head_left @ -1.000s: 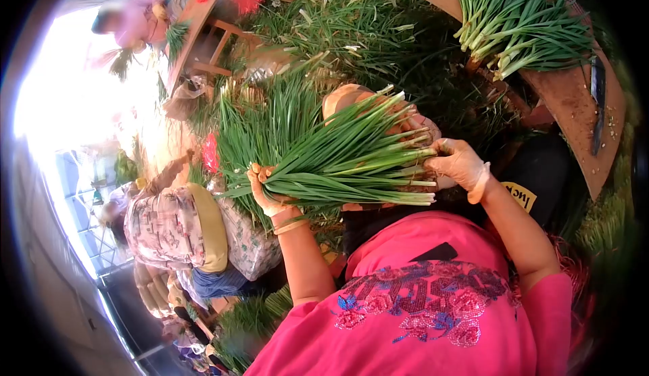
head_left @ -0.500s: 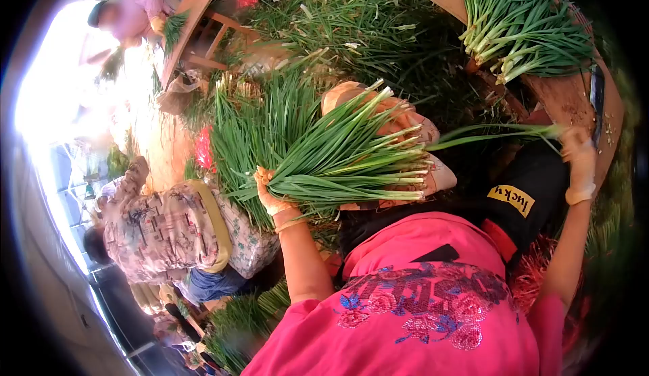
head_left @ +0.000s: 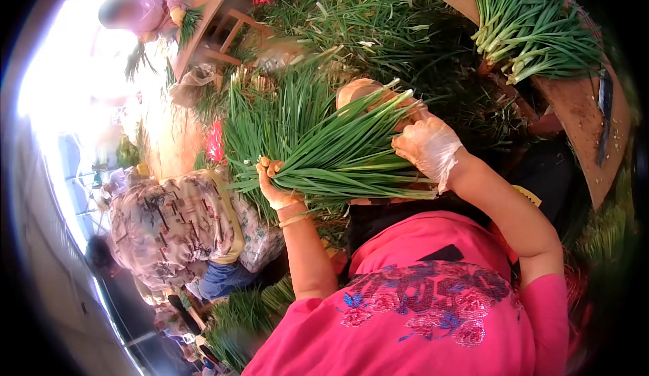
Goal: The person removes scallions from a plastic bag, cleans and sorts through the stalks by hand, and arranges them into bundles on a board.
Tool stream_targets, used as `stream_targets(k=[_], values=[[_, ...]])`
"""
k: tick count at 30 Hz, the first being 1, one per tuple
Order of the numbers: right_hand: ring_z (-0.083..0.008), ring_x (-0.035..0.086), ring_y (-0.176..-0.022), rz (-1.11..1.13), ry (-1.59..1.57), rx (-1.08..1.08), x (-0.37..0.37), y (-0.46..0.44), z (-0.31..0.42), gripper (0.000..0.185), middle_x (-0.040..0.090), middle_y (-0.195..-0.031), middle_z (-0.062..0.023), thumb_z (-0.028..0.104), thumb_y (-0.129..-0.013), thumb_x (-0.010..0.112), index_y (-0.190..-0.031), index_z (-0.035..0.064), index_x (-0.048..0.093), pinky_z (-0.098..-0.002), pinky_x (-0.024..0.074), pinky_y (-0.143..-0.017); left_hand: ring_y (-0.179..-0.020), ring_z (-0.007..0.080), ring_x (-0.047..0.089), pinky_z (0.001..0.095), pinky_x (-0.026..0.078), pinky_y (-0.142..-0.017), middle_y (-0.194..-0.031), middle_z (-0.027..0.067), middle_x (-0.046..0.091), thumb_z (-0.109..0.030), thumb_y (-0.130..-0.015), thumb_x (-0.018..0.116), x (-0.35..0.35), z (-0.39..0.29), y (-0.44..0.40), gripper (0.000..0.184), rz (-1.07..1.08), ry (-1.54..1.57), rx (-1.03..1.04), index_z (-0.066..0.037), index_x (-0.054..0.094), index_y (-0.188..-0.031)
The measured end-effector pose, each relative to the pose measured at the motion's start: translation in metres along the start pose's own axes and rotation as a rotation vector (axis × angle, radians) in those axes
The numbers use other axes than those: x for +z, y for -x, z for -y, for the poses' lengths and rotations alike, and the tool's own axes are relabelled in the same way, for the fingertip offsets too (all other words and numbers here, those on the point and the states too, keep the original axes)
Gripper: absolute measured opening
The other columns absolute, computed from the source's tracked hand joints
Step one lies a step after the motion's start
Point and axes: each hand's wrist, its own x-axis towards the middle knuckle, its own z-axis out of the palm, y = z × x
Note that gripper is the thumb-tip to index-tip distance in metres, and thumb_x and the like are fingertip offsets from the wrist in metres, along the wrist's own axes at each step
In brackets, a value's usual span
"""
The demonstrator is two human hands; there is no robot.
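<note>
Bunched greens [head_left: 345,153], leaf-strewn ground [head_left: 365,24] and co-workers [head_left: 176,231] suggest a vegetable-sorting shed [head_left: 61,268].

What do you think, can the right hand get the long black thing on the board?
Probably yes: the right hand would have to leave the bunch, but the board is on that side, and nothing seems to cover the black thing.
</note>
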Motion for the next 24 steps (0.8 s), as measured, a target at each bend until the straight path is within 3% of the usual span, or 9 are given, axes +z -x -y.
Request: stream_targets(k=[2, 4, 8, 10, 12, 17, 19, 23, 24], values=[[-0.0260, 0.061, -0.083, -0.043, -0.039, -0.067, 0.005, 0.004, -0.010, 0.013, 0.062, -0.084, -0.0064, 0.017, -0.075, 0.059, -0.086, 0.0135, 0.064, -0.0380, 0.0470, -0.073, -0.064, 0.0114, 0.047, 0.0275, 0.045, -0.060, -0.063, -0.0053, 0.046, -0.030, -0.092, 0.051, 0.000, 0.000, 0.002, 0.020, -0.007, -0.003, -0.015, -0.011, 0.056, -0.088], [-0.0252, 0.061, -0.079, -0.348, -0.094, -0.029, 0.002, 0.015, -0.021, 0.011, 0.060, -0.080, -0.0066, 0.018, -0.077, 0.058, -0.085, 0.0132, 0.063, -0.0380, 0.0454, -0.069, -0.064, 0.0114, 0.047, 0.0281, 0.044, -0.060, -0.063, -0.0054, 0.046, -0.030, -0.093, 0.050, -0.001, 0.000, 0.002, 0.020, -0.013, 0.004, -0.013, -0.012, 0.057, -0.089], [-0.0255, 0.059, -0.079, -0.445, -0.128, -0.084, 0.001, 0.015, -0.021, 0.010, 0.059, -0.077, -0.0064, 0.023, -0.078, 0.059, -0.081, 0.0132, 0.061, -0.0379, 0.0437, -0.069, -0.062, 0.0112, 0.046, 0.0275, 0.043, -0.061, -0.061, -0.0056, 0.046, -0.032, -0.093, 0.050, 0.005, 0.003, -0.001, 0.021, 0.001, 0.033, -0.029, -0.012, 0.056, -0.088], [-0.0263, 0.061, -0.079, -0.353, -0.165, -0.115, -0.002, 0.012, -0.002, 0.021, 0.062, -0.080, -0.0067, 0.032, -0.080, 0.059, -0.084, 0.0126, 0.062, -0.0376, 0.0439, -0.073, -0.062, 0.0110, 0.046, 0.0277, 0.043, -0.061, -0.061, -0.0057, 0.046, -0.032, -0.093, 0.051, 0.006, 0.003, -0.004, 0.021, 0.025, -0.015, -0.023, -0.013, 0.056, -0.088], [-0.0280, 0.062, -0.075, -0.032, -0.053, -0.065, -0.002, -0.002, 0.018, 0.023, 0.064, -0.076, -0.0076, 0.034, -0.080, 0.058, -0.079, 0.0109, 0.063, -0.0381, 0.0453, -0.074, -0.061, 0.0108, 0.046, 0.0286, 0.043, -0.061, -0.061, -0.0064, 0.045, -0.032, -0.092, 0.052, 0.015, 0.004, -0.004, 0.020, 0.024, -0.043, -0.024, -0.013, 0.056, -0.087], [-0.0282, 0.062, -0.070, -0.148, -0.141, -0.095, 0.001, 0.013, -0.008, 0.017, 0.062, -0.068, -0.0075, 0.023, -0.078, 0.054, -0.067, 0.0107, 0.061, -0.0381, 0.0452, -0.070, -0.063, 0.0116, 0.048, 0.0309, 0.043, -0.065, -0.061, -0.0068, 0.045, -0.034, -0.091, 0.053, 0.017, 0.001, -0.006, 0.021, 0.057, -0.035, -0.045, -0.013, 0.056, -0.089], [-0.0195, 0.058, -0.082, -0.059, 0.205, -0.106, 0.007, 0.036, -0.043, 0.014, 0.058, -0.088, -0.0056, 0.023, -0.080, 0.052, -0.073, 0.0118, 0.058, -0.0353, 0.0408, -0.070, -0.063, 0.0118, 0.048, 0.0311, 0.043, -0.067, -0.062, -0.0066, 0.046, -0.034, -0.091, 0.053, 0.012, 0.001, -0.008, 0.022, 0.080, -0.034, -0.047, -0.013, 0.056, -0.089], [-0.0264, 0.064, -0.075, 0.185, 0.327, 0.346, 0.032, 0.086, -0.131, 0.009, 0.063, -0.071, -0.0086, 0.014, -0.076, 0.056, -0.073, 0.0095, 0.063, -0.0376, 0.0463, -0.069, -0.063, 0.0118, 0.048, 0.0311, 0.043, -0.067, -0.062, -0.0066, 0.045, -0.033, -0.091, 0.054, 0.005, -0.001, -0.011, 0.021, 0.092, 0.012, -0.049, -0.013, 0.056, -0.089], [-0.0270, 0.064, -0.083, 0.481, 0.360, 0.450, 0.016, 0.094, -0.138, 0.013, 0.063, -0.079, -0.0107, 0.011, -0.073, 0.061, -0.085, 0.0081, 0.065, -0.0391, 0.0464, -0.073, -0.063, 0.0118, 0.048, 0.0310, 0.043, -0.066, -0.062, -0.0066, 0.045, -0.033, -0.091, 0.054, 0.004, -0.001, -0.010, 0.021, 0.081, 0.016, -0.046, -0.013, 0.056, -0.089]])
